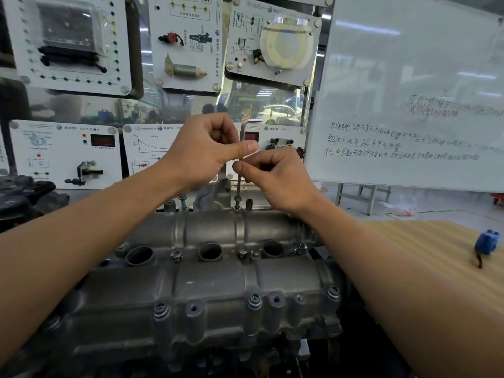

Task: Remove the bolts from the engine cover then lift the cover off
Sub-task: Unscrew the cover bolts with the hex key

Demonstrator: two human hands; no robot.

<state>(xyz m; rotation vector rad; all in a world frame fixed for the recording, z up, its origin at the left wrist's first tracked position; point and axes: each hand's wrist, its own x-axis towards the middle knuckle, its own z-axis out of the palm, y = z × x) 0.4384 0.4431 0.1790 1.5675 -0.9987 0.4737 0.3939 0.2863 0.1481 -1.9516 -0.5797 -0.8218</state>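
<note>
A grey cast engine cover (212,279) fills the lower middle of the head view, with bolts along its near edge (254,299) and between its round openings. A thin L-shaped hex key (238,186) stands upright with its tip in a raised bolt (237,199) at the cover's far edge. My left hand (207,151) pinches the key's shaft high up between thumb and fingers. Just below, my right hand (275,175) pinches the same shaft with curled fingers. The key's short arm (252,120) sticks out to the right above my hands.
Another raised bolt (182,201) stands left of the key at the far edge. A wooden table (425,241) on the right carries a blue tool (486,242). White training panels (68,154) and a whiteboard (409,91) stand behind the engine.
</note>
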